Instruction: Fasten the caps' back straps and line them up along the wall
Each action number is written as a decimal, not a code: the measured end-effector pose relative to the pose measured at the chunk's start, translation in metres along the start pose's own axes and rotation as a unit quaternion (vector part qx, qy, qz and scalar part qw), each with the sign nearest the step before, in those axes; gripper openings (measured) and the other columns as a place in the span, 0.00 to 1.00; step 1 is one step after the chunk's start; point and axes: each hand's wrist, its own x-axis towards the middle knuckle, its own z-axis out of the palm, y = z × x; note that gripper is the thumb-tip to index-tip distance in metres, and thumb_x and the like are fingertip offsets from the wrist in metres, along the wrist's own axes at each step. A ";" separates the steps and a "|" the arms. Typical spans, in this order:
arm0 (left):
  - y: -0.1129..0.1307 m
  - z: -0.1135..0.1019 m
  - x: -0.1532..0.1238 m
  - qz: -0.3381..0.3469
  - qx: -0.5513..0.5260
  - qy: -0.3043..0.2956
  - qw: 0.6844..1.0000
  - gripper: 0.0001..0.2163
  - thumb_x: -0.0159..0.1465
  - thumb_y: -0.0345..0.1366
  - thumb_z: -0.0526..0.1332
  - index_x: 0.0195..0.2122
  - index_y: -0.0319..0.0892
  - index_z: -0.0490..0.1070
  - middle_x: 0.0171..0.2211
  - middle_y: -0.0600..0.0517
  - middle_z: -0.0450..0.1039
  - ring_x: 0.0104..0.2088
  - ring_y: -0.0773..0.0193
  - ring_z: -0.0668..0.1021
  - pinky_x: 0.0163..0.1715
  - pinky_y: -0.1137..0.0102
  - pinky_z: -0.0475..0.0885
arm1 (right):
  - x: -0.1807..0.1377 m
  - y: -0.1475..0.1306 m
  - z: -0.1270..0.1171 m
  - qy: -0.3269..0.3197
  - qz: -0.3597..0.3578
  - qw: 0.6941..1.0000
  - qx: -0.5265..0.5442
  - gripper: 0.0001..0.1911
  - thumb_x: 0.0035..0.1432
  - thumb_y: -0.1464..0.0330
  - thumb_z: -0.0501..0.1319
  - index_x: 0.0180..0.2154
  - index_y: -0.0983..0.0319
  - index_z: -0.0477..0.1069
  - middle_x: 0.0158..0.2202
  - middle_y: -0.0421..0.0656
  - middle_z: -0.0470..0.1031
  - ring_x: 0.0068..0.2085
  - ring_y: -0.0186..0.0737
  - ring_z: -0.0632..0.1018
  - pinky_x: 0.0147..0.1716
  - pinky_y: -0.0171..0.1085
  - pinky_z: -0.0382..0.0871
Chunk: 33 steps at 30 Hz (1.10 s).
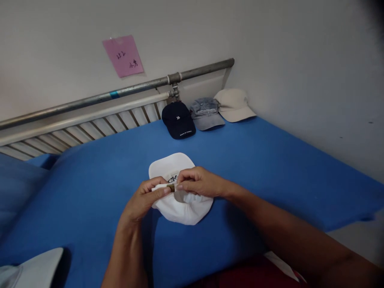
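Observation:
A white baseball cap (183,214) lies on the blue tabletop in front of me, its brim pointing away and dark "CK" lettering showing inside. My left hand (144,196) pinches the back strap beside a small brass-coloured buckle (171,187), thumb on top. From the other side, my right hand (199,182) grips the strap just right of the buckle with thumb and fingertips. Both hands are closed and almost meet at the buckle. My fingers cover part of the strap and the lettering.
At the far edge of the blue surface (120,160) sit a navy cap (177,118), a grey cap (207,114) and a cream cap (235,105). Another pale cap (39,266) lies at the lower left. A radiator (90,126) and metal pipe (144,86) run along the wall under a pink note (123,56).

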 end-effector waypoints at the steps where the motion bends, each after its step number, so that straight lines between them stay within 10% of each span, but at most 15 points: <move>1: -0.001 0.000 0.000 0.002 -0.012 0.009 1.000 0.14 0.54 0.44 0.68 0.26 0.38 0.70 0.19 0.58 0.62 0.19 0.75 0.62 0.19 0.78 0.55 | 0.000 0.000 -0.001 0.004 -0.002 1.000 -0.001 0.09 0.54 0.64 0.61 0.29 0.64 0.69 0.19 0.33 0.61 0.21 0.27 0.62 0.21 0.29 0.54; 17: 0.000 -0.013 -0.007 0.100 -0.129 0.114 0.980 0.13 0.46 0.42 0.72 0.22 0.38 0.73 0.18 0.53 0.72 0.16 0.72 0.68 0.16 0.78 0.60 | -0.010 -0.006 -0.034 0.040 -0.081 0.995 -0.035 0.06 0.51 0.65 0.65 0.29 0.62 0.75 0.34 0.40 0.75 0.38 0.36 0.73 0.40 0.35 0.64; 25: 0.005 -0.021 -0.016 0.355 -0.330 0.001 0.875 0.11 0.57 0.39 0.65 0.24 0.41 0.67 0.14 0.60 0.54 0.15 0.72 0.58 0.23 0.72 0.65 | -0.005 0.005 -0.041 0.153 -0.167 0.974 -0.023 0.16 0.51 0.76 0.54 0.37 0.57 0.77 0.47 0.41 0.76 0.53 0.41 0.72 0.56 0.45 0.59; 33: 0.002 -0.036 -0.019 0.397 -0.427 -0.071 0.809 0.10 0.62 0.41 0.61 0.26 0.42 0.67 0.15 0.61 0.53 0.17 0.72 0.59 0.27 0.71 0.65 | -0.005 0.006 -0.039 0.115 -0.195 0.970 -0.086 0.18 0.48 0.77 0.56 0.38 0.58 0.77 0.50 0.44 0.74 0.55 0.44 0.70 0.57 0.48 0.58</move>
